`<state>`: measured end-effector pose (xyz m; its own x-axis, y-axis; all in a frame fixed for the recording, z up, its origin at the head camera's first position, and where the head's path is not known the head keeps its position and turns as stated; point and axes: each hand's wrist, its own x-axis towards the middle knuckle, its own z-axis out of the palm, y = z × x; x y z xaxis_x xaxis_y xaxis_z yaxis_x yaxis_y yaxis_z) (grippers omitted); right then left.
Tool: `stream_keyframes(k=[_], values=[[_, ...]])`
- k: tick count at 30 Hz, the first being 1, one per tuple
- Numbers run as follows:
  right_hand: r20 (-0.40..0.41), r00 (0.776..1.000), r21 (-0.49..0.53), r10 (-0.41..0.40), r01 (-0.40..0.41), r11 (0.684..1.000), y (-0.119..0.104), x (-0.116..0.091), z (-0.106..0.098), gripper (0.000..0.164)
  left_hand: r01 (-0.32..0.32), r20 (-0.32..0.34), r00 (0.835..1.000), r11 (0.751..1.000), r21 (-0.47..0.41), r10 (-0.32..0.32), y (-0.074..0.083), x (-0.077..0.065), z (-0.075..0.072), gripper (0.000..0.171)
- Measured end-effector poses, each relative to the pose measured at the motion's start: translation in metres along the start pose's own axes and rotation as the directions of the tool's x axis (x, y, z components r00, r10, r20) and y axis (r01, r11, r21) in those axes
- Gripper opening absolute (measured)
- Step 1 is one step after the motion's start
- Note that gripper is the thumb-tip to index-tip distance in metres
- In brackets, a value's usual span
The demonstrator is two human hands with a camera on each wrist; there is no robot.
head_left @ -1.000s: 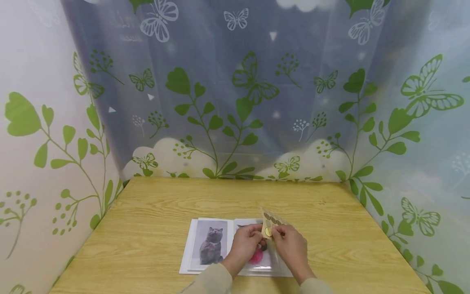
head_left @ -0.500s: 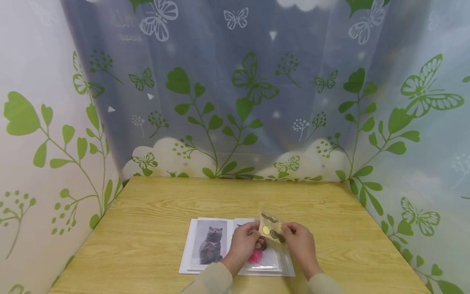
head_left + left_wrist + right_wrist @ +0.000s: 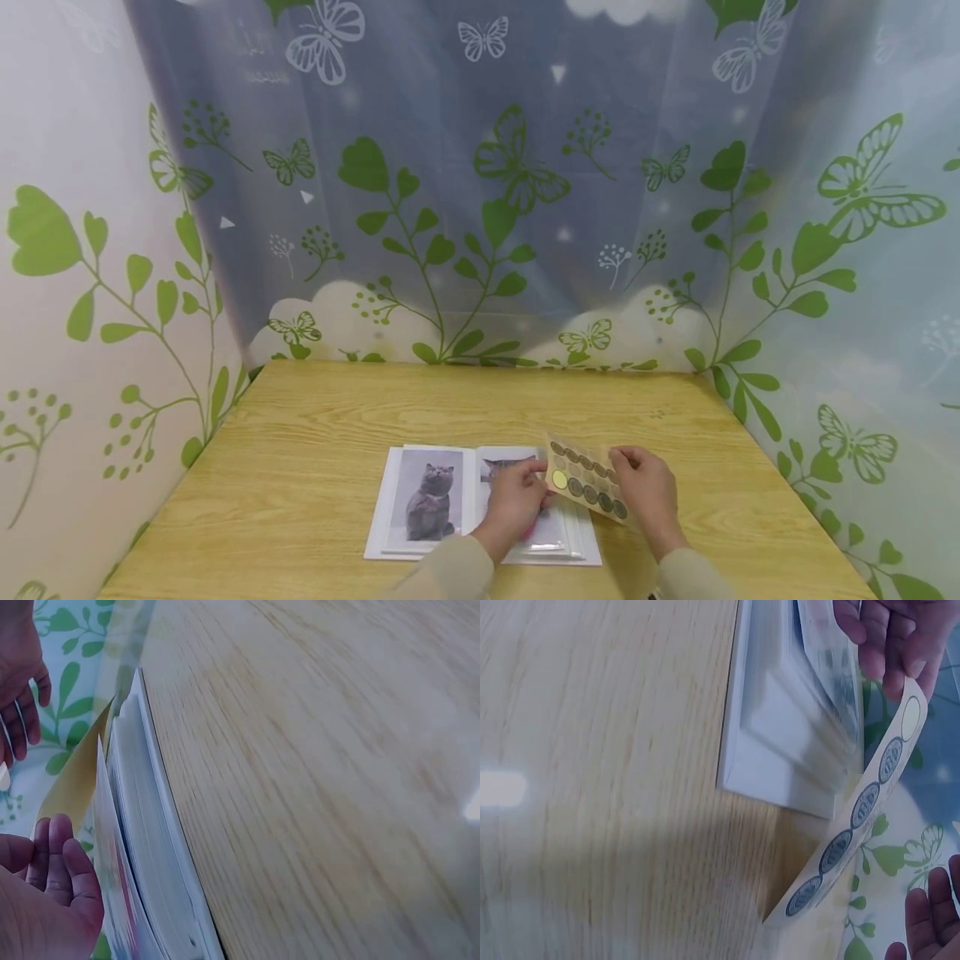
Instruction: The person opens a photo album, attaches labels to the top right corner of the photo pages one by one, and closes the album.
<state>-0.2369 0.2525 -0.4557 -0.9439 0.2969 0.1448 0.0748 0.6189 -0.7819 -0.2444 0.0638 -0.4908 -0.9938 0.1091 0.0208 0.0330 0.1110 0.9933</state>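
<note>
In the head view my left hand point(image 3: 513, 504) pinches the left end of a cream sticker sheet point(image 3: 577, 468) bearing rows of dark round stickers. One round spot point(image 3: 559, 480) at its lower left is bare yellow. My right hand point(image 3: 651, 498) is bent at the sheet's right end, overlapping it in this view. From the left wrist, a small pale piece, probably the peeled sticker point(image 3: 4, 778), shows at the right hand's fingertips. Under the left hand lies an open photo album point(image 3: 380, 508); its left page shows a grey cat photo point(image 3: 431, 500), and the right page is partly covered.
The album lies on a wood-grain table point(image 3: 300, 433) near its front. Curtains point(image 3: 450, 208) printed with leaves and butterflies stand along the back and both sides of the table.
The right hand has moved away to the right from the bare spot. My left hand has shifted slightly right and the sheet has turned, showing more stickers.
</note>
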Motion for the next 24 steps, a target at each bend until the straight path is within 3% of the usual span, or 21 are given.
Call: stream_keyframes(k=[6, 11, 14, 18, 21, 24], values=[[0.000, 1.000, -0.010, 0.016, -0.016, 1.000, 0.006, 0.002, -0.004, 0.037, -0.015, 0.037, 0.999, 0.999, 0.049, 0.013, 0.001, 0.001, 0.018, 0.032], [-0.003, 0.999, -0.013, 0.032, -0.032, 0.999, 0.007, 0.001, -0.007, 0.038, -0.043, 0.119, 0.992, 0.995, 0.094, 0.032, 0.006, -0.003, 0.031, 0.033], [-0.002, 0.999, -0.008, 0.045, -0.045, 0.999, 0.008, 0.002, -0.007, 0.040, -0.088, 0.203, 0.977, 0.986, 0.140, 0.058, 0.010, -0.006, 0.035, 0.033], [0.015, 0.999, -0.011, 0.049, -0.049, 0.999, 0.008, 0.001, -0.008, 0.041, -0.180, 0.294, 0.950, 0.952, 0.248, 0.104, 0.013, -0.008, 0.037, 0.029], [0.032, 0.998, -0.009, 0.054, -0.054, 0.998, 0.007, 0.000, -0.009, 0.041, -0.237, 0.319, 0.938, 0.928, 0.289, 0.140, 0.014, -0.008, 0.035, 0.026], [0.042, 0.997, 0.001, 0.071, -0.071, 0.997, 0.006, 0.000, -0.008, 0.042, -0.261, 0.320, 0.933, 0.922, 0.285, 0.165, 0.015, -0.008, 0.031, 0.024]])
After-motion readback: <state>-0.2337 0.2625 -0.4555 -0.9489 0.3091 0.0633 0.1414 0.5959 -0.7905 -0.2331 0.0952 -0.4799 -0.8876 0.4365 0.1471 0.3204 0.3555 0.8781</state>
